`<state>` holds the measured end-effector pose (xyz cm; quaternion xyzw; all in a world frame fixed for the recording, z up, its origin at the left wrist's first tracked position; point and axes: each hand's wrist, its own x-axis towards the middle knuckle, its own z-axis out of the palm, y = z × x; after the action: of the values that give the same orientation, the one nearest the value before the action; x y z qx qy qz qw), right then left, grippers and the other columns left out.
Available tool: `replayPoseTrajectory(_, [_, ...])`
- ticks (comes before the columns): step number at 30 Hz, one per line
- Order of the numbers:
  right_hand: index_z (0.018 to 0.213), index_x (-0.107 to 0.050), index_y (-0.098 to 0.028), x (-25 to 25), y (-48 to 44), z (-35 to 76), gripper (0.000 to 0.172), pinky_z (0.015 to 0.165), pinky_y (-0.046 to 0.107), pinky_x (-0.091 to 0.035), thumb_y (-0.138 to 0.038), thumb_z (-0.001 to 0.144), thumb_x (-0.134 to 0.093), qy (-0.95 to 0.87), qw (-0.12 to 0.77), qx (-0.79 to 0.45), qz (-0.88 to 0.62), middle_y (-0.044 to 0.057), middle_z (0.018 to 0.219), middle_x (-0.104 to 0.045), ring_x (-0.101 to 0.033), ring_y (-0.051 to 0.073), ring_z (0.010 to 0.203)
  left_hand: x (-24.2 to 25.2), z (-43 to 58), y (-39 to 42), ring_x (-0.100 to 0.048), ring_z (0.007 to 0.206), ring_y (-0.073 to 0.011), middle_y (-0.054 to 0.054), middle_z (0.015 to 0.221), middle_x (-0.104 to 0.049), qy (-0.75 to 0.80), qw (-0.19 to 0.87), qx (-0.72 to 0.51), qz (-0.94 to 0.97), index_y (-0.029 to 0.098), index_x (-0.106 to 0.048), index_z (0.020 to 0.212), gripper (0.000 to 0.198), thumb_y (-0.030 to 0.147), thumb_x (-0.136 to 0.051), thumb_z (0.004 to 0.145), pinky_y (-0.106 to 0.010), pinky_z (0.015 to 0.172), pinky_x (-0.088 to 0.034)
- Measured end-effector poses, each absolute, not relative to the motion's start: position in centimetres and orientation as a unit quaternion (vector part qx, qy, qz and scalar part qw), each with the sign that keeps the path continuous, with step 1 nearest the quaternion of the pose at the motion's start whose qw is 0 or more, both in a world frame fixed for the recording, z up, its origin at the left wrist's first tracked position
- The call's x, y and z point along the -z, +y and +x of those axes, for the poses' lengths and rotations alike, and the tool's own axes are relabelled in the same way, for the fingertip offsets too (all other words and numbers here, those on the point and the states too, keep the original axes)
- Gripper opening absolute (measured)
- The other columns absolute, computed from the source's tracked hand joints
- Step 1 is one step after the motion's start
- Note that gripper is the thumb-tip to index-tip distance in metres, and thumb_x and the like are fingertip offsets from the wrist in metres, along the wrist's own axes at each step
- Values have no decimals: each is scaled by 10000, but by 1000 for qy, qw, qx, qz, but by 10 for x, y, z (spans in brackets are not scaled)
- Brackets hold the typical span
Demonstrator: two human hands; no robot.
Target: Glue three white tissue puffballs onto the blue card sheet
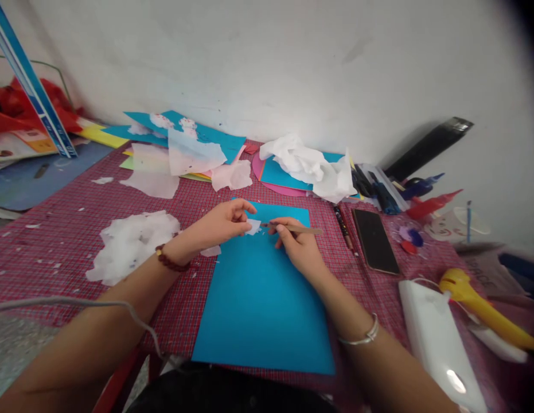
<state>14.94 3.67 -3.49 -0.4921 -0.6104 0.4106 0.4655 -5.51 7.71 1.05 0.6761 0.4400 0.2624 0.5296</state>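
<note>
A blue sheet of paper (267, 310) lies in front of me, and both hands are over its upper part. My left hand (232, 221) pinches a small torn piece of white paper (253, 227) between thumb and finger, its other fingers curled loosely. In my right hand (296, 244) is a thin paintbrush (310, 230) with a tan handle, gripped like a pen. Its tip points left and sits close beside the white piece; I cannot tell whether they touch. Tiny white scraps lie on the blue sheet just below.
Left of the blue sheet is a pile of thin white paper (129, 244). Crumpled white tissue (301, 160) lies at the back. On the right are a phone (375, 241), a dark pen (343, 226) and a white power bank-like box (439, 338). A grey cable (77, 300) crosses my left arm.
</note>
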Motion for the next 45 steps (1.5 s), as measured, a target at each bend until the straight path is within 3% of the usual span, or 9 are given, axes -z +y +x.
replayPoseTrajectory(3, [966, -627, -180, 29, 31, 155, 241, 471, 253, -442, -379, 889, -516, -571, 502, -407, -506, 36, 816, -669, -556, 116, 520, -12, -47, 73, -546, 547, -97, 47, 598, -546, 455, 558, -264, 642, 166, -546, 840, 174, 249, -647, 724, -207, 532, -434])
replayPoseTrajectory(7, [935, -620, -174, 23, 21, 160, 221, 465, 249, -432, -369, 879, -533, -542, 540, -393, -510, 39, 804, -667, -549, 113, 520, -9, -43, 75, -560, 556, -102, 6, 621, -596, 486, 516, -245, 662, 150, -591, 706, 148, 282, -656, 718, -208, 524, -433])
replayPoseTrajectory(17, [878, -627, -194, 20, 9, 150, 153, 497, 252, -448, -296, 884, -513, -584, 536, -369, -486, 10, 723, -644, -548, 112, 527, 6, -33, 80, -514, 530, -103, 6, 607, -615, 516, 410, -207, 723, 151, -675, 709, 146, 269, -590, 728, -201, 458, -329])
replayPoseTrajectory(23, [844, -606, -198, 19, 9, 149, 143, 507, 258, -444, -283, 894, -502, -556, 568, -326, -512, 9, 706, -643, -547, 117, 525, 9, -28, 82, -526, 551, -115, -3, 600, -620, 545, 313, -200, 751, 142, -657, 639, 125, 166, -554, 706, -228, 503, -329])
replayPoseTrajectory(31, [957, -648, -210, 35, 17, 148, 173, 589, 277, -474, -270, 907, -493, -646, 459, -344, -503, 29, 804, -672, -605, 155, 650, 10, -26, 83, -540, 570, -122, -5, 611, -633, 551, 299, -192, 755, 149, -667, 659, 120, 178, -563, 710, -236, 527, -338])
replayPoseTrajectory(37, [963, -651, -215, 38, 22, 148, 193, 580, 287, -481, -288, 916, -479, -653, 441, -356, -502, 33, 811, -664, -587, 157, 626, 9, -26, 82, -514, 560, -123, -5, 573, -606, 542, 307, -195, 757, 148, -661, 623, 181, 230, -539, 729, -237, 518, -323])
replayPoseTrajectory(45, [980, -649, -225, 44, 27, 147, 207, 568, 283, -484, -330, 925, -479, -654, 433, -375, -495, 35, 824, -661, -590, 157, 630, -6, -54, 90, -514, 583, -145, -17, 639, -633, 575, 275, -254, 727, 156, -698, 797, 216, 297, -539, 761, -244, 557, -355])
